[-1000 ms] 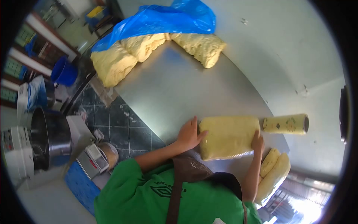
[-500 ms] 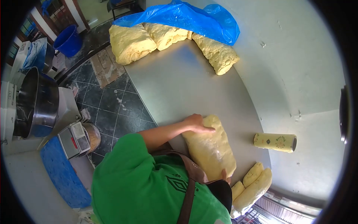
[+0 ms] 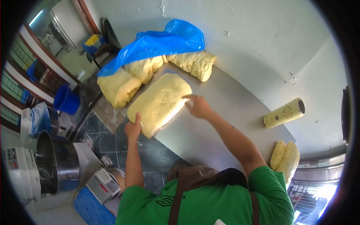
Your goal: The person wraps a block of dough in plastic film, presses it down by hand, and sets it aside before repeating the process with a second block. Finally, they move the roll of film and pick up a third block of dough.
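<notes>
The left hand (image 3: 132, 129) is at the near left corner of the dough slab (image 3: 161, 101), its thumb raised and laid against the slab's side; its other fingers are bent and mostly hidden, so how firmly they close cannot be told. The right hand (image 3: 198, 107) is at the slab's right end, loosely open, with a forefinger reaching to the edge and the other fingers partly curled beneath. The two hands stand wide apart, with the slab lying between them, slanting across the view. It is thick, with rounded corners and a smooth, shiny surface, brightest along its near right side.

The slab lies at the left edge of the metal table (image 3: 225, 108), its lower corner reaching the table's rim. Just beyond it are large lumps of dough (image 3: 119, 87), partly covered by a blue plastic sheet (image 3: 161, 45); the leftmost lump is very near the slab's upper left side. Well apart to the right, a printed roll (image 3: 284, 113) lies on its side near the wall, its dark hollow end facing away from the slab. Nearer the person on that side are two elongated dough pieces (image 3: 287, 159), side by side. A steel mixing bowl (image 3: 60, 163) stands off the table at the left.
</notes>
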`<state>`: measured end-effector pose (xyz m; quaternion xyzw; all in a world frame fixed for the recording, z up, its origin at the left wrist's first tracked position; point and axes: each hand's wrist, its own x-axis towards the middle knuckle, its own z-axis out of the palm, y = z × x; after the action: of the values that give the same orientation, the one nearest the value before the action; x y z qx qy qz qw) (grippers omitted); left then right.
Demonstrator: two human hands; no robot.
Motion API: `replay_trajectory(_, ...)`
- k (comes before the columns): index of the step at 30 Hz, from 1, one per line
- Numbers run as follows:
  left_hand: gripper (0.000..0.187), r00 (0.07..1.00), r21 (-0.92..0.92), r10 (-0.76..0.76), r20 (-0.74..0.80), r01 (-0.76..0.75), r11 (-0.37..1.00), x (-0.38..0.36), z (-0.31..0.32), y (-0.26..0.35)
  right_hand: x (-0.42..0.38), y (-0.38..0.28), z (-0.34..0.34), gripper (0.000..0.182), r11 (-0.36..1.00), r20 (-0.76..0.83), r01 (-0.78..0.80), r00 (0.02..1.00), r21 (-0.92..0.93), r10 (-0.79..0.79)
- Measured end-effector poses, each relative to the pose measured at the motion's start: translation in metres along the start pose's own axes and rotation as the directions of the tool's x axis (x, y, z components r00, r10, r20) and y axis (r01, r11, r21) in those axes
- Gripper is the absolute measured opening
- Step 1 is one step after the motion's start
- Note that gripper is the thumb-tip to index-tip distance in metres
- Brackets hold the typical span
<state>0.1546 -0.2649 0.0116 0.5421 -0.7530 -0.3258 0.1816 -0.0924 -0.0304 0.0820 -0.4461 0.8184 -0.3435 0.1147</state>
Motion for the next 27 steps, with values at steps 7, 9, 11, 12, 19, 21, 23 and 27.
replay_trajectory(7, 0.063, 0.753, 0.458, 0.640, -0.152, -0.520, 0.721, 0.040, 0.032, 0.102, -0.072, 0.061, 0.044, 0.051, 0.922, 0.053, -0.230, 0.964, -0.312, 0.259)
replay_trajectory(9, 0.060, 0.759, 0.113, 0.651, -0.010, -0.646, 0.755, 0.057, 0.081, 0.155, -0.089, 0.095, 0.017, 0.054, 0.876, -0.091, -0.371, 0.928, -0.307, 0.361)
replay_trajectory(11, 0.063, 0.793, 0.019, 0.571, 0.213, -0.588, 0.809, 0.104, 0.151, 0.193, -0.108, 0.131, -0.001, 0.051, 0.854, -0.194, -0.385, 0.922, -0.350, 0.336)
replay_trajectory(12, 0.066, 0.774, 0.068, 0.525, 0.354, -0.581, 0.811, 0.116, 0.161, 0.226, -0.108, 0.136, -0.005, 0.050, 0.852, -0.217, -0.404, 0.912, -0.333, 0.348)
replay_trajectory(19, 0.063, 0.817, -0.733, 0.327, 0.476, 0.162, 0.661, 0.235, 0.237, 0.372, -0.106, 0.147, -0.021, 0.046, 0.849, -0.270, -0.451, 0.884, -0.274, 0.382)
replay_trajectory(21, 0.057, 0.899, -0.922, 0.399, 0.180, 0.013, 0.386, 0.268, 0.231, 0.385, -0.106, 0.145, -0.022, 0.046, 0.850, -0.269, -0.457, 0.880, -0.261, 0.391)
replay_trajectory(23, 0.054, 0.943, -0.798, 0.325, -0.063, -0.243, 0.551, 0.258, 0.214, 0.398, -0.104, 0.143, -0.027, 0.046, 0.852, -0.258, -0.464, 0.878, -0.244, 0.404)
replay_trajectory(27, 0.081, 0.793, 0.334, 0.576, 0.198, -0.607, 0.721, 0.248, 0.254, 0.338, -0.103, 0.146, -0.026, 0.046, 0.842, -0.248, -0.485, 0.868, -0.235, 0.431)
